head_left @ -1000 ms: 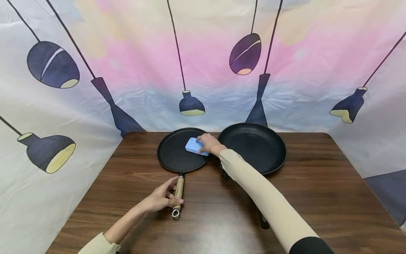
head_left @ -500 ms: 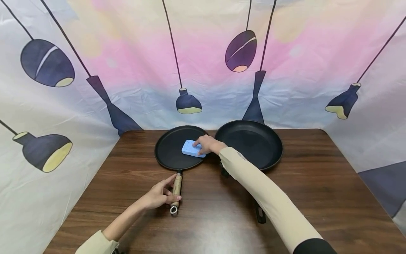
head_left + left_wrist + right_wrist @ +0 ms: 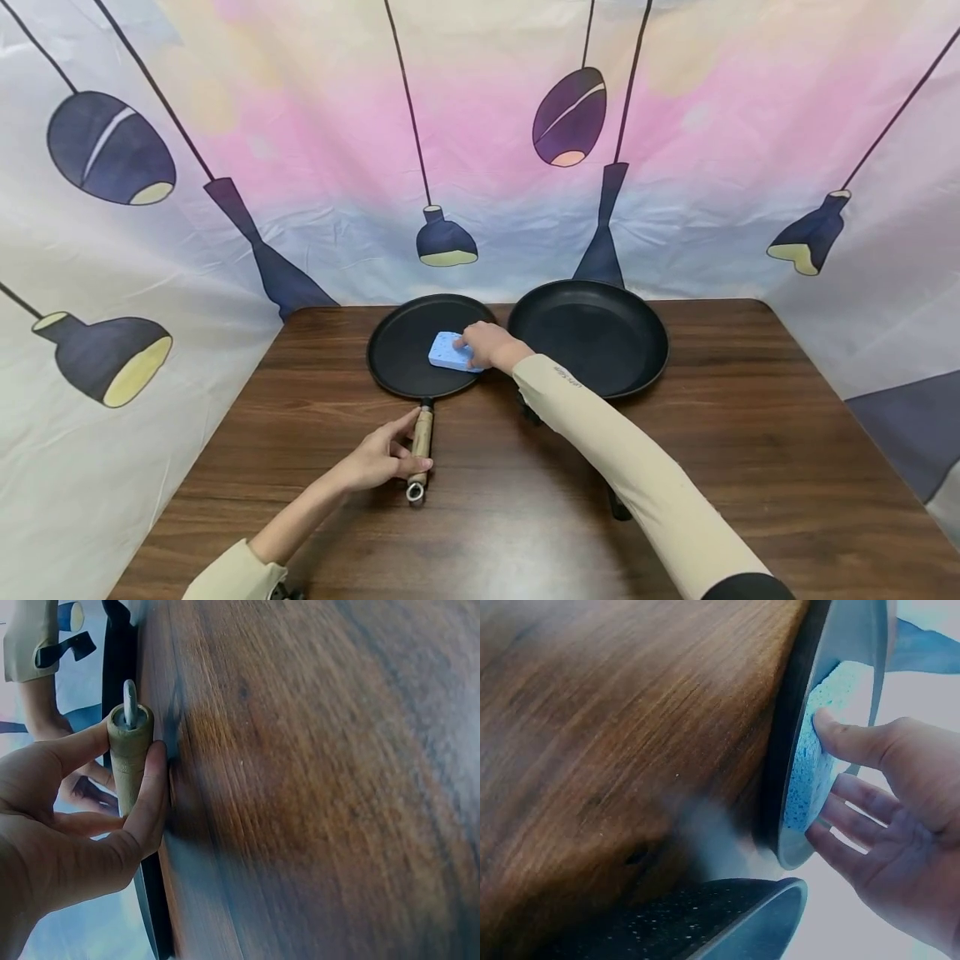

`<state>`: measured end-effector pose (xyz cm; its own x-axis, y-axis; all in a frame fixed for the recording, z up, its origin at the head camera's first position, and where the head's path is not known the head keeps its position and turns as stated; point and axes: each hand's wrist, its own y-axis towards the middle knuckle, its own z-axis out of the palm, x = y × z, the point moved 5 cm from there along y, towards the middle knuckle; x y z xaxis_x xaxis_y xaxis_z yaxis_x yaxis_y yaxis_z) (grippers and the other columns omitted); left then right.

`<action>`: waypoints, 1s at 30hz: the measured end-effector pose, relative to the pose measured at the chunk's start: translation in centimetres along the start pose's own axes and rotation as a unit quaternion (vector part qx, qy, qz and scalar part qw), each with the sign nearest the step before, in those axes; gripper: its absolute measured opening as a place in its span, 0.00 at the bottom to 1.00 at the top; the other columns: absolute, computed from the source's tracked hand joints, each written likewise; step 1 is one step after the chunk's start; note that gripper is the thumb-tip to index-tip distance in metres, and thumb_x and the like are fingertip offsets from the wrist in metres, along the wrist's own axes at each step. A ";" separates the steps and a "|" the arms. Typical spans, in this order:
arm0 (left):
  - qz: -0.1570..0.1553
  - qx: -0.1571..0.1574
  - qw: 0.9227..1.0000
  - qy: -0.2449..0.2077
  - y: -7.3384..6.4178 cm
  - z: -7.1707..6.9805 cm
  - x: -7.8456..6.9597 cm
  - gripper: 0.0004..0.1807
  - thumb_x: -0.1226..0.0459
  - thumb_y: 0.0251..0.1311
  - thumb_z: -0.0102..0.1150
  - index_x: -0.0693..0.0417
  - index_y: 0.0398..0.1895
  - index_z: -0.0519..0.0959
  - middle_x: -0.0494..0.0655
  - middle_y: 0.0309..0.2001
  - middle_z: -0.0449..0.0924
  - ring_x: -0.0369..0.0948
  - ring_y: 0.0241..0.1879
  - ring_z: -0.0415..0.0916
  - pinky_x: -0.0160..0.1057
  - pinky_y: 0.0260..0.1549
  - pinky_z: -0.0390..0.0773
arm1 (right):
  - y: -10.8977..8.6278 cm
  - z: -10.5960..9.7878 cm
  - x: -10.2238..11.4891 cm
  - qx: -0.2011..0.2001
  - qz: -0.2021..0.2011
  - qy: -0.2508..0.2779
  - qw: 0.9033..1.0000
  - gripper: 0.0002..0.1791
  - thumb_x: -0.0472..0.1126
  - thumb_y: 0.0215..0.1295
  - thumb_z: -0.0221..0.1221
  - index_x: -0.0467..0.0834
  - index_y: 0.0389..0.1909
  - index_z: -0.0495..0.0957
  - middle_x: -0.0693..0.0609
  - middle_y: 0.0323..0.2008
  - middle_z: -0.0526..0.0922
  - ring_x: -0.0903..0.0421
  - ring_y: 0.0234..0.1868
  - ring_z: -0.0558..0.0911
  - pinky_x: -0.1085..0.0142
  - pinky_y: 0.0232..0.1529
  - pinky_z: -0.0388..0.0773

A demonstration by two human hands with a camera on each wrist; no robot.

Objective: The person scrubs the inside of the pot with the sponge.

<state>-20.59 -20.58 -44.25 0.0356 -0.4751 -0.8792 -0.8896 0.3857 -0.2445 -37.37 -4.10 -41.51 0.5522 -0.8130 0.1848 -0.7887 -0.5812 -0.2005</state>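
Observation:
A flat black crepe pan lies at the back of the table, its wooden handle toward the person. My left hand holds that handle between thumb and fingers; the left wrist view shows the metal ring at its end. On the pan's surface sits a light blue sponge. My right hand grips the sponge by its right side, and in the right wrist view the thumb lies along one edge of the sponge. The underside of the sponge is hidden.
A deeper black frying pan stands just right of the crepe pan, its dark handle partly covered by the right sleeve. Both are on a brown wooden table. A cloth backdrop printed with lamps hangs behind.
The sponge and my right hand have shifted slightly left and toward the handle across the crepe pan. My left hand keeps its hold on the handle. The head view has tilted a little.

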 end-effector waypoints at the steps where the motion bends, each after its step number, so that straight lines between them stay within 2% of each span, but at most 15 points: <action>1: 0.000 0.000 1.000 0.000 0.1 0.0 0.0 0.53 0.65 0.62 0.71 0.67 0.81 0.46 0.70 0.62 0.66 0.39 0.37 0.79 0.39 0.35 0.85 | 0.0 -0.1 0.1 0.000 -0.001 -0.011 1.000 0.28 0.42 0.71 0.65 0.51 0.70 0.75 0.48 0.71 0.75 0.50 0.71 0.74 0.58 0.68 0.75; 4: 0.001 0.001 1.000 -0.001 0.2 0.0 0.0 0.54 0.65 0.61 0.71 0.68 0.81 0.46 0.70 0.61 0.66 0.39 0.36 0.80 0.39 0.35 0.86 | -0.1 -0.2 0.3 0.002 -0.006 -0.041 0.999 0.25 0.42 0.72 0.64 0.50 0.69 0.76 0.48 0.68 0.77 0.51 0.68 0.76 0.59 0.65 0.77; 8: 0.003 0.000 1.000 0.003 0.2 0.0 0.0 0.53 0.64 0.61 0.72 0.69 0.80 0.46 0.69 0.61 0.66 0.39 0.36 0.80 0.38 0.35 0.85 | -0.2 -0.2 0.4 0.010 -0.003 -0.050 0.999 0.26 0.43 0.72 0.63 0.52 0.70 0.75 0.49 0.69 0.76 0.51 0.69 0.75 0.60 0.65 0.77; 15: 0.005 -0.001 1.000 0.006 0.0 0.0 0.0 0.54 0.66 0.60 0.72 0.70 0.80 0.46 0.68 0.59 0.68 0.40 0.38 0.80 0.38 0.34 0.85 | -0.2 -0.2 0.2 0.006 0.021 0.000 1.000 0.30 0.42 0.69 0.66 0.54 0.71 0.74 0.52 0.72 0.73 0.52 0.72 0.73 0.60 0.67 0.76; 22: 0.023 0.007 0.999 0.038 0.1 0.1 -0.3 0.54 0.65 0.60 0.72 0.73 0.79 0.46 0.69 0.57 0.68 0.40 0.38 0.80 0.33 0.32 0.82 | 0.0 0.0 0.0 -0.016 0.055 0.058 0.997 0.28 0.39 0.66 0.68 0.53 0.68 0.77 0.51 0.71 0.75 0.50 0.73 0.72 0.58 0.67 0.75; 30: 0.020 0.027 0.996 0.086 0.4 -0.2 -0.7 0.56 0.65 0.58 0.73 0.76 0.78 0.44 0.65 0.52 0.71 0.40 0.37 0.78 0.31 0.33 0.78 | 0.0 -0.1 0.5 -0.020 0.069 0.057 0.996 0.27 0.37 0.66 0.69 0.50 0.66 0.78 0.47 0.71 0.74 0.49 0.66 0.77 0.58 0.63 0.77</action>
<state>-21.08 -20.27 -43.65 -0.0824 -0.5849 -0.8069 -0.8625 0.4475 -0.2364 -37.13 -4.49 -41.30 0.4058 -0.8742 0.2665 -0.8663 -0.4609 -0.1927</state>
